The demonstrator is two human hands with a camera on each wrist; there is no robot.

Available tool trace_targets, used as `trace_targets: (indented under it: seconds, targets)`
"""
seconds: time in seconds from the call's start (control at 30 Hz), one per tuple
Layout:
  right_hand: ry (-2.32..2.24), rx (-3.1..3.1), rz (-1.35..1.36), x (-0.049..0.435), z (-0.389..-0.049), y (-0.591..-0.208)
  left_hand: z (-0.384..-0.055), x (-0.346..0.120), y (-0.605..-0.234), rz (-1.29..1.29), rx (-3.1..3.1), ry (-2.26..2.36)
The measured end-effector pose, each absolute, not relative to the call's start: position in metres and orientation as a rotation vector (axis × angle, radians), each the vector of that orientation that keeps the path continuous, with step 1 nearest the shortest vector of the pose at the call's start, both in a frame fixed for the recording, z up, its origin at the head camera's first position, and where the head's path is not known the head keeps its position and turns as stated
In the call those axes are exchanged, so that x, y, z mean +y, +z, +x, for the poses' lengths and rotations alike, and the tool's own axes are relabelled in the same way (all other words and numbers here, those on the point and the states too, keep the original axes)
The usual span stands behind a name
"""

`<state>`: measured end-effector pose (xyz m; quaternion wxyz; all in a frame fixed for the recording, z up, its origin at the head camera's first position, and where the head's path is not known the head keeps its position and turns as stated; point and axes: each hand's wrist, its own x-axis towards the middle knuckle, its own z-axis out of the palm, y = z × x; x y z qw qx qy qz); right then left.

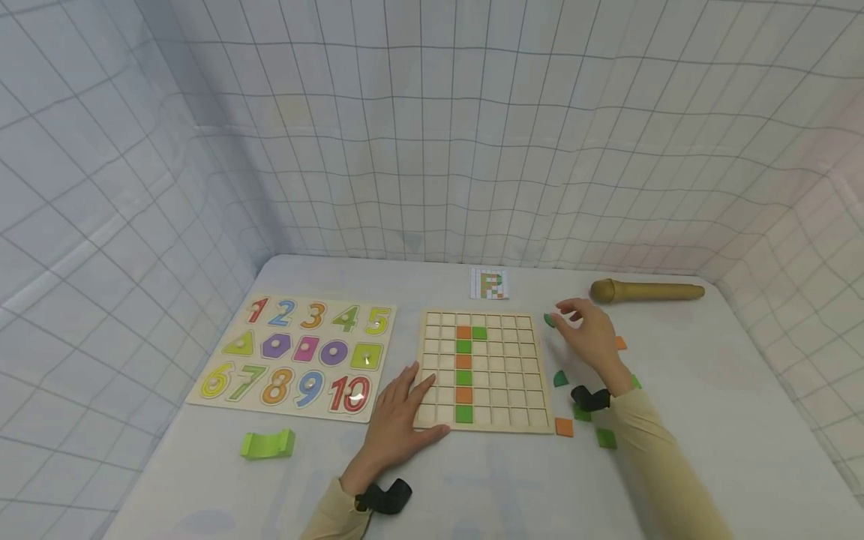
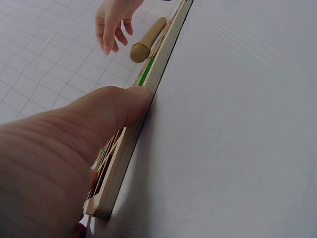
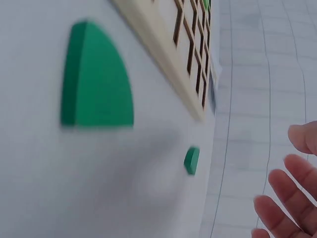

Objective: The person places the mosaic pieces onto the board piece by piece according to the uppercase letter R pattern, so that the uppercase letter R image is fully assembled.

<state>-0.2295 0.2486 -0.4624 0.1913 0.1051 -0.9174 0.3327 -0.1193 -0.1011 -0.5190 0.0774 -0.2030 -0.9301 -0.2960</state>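
The fingers of the right hand (image 1: 586,337) were loosely bent and a little parted, with nothing between them; in the right wrist view they hung above the bench (image 1: 486,487), apart from the far green quarter (image 1: 549,320), which lay flat just beside them in the head view. The hand reached forward and leftward, fingers pointing down, its wrist in a black band (image 1: 590,398) and its forearm slanting in from the lower right in a pale yellow sleeve (image 1: 664,465). The left hand (image 1: 398,424) lay with its fingers spread wide and nearly straight over the near left corner of the board (image 1: 499,430), the thumb against the near edge; its forearm came up from the bottom, wearing another black band (image 1: 385,496). On the board, orange and green squares alternated down one column, orange at the top and a green square (image 1: 463,414) at the bottom, with one more green (image 1: 479,332) right of the top orange. Between the board and the right forearm sat the near green quarter (image 1: 560,378) and an orange square (image 1: 564,427); loose green squares (image 1: 607,438) lay near and partly under the arm, and another orange piece (image 1: 621,343) showed beyond the wrist. A small card (image 1: 489,284) lay behind the board, a tan stick (image 1: 648,291) at the far right, the number puzzle (image 1: 290,361) to the left, and a green block (image 1: 268,444) in front of that. Grid-lined cloth (image 1: 432,150) rose behind.
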Motion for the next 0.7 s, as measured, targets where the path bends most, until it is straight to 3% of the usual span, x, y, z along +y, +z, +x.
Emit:
trace_targets:
  seconds: [0.27, 0.7]
  targets:
    - [0.837, -2.548, -0.031, 0.279, -0.221, -0.46, -0.12, -0.101, -0.52, -0.601, -2.796, -0.896]
    - [0.795, -2.715, -0.287, 0.314, -0.208, -0.458, -0.119, -0.102, -0.517, -0.602, -2.817, -0.897]
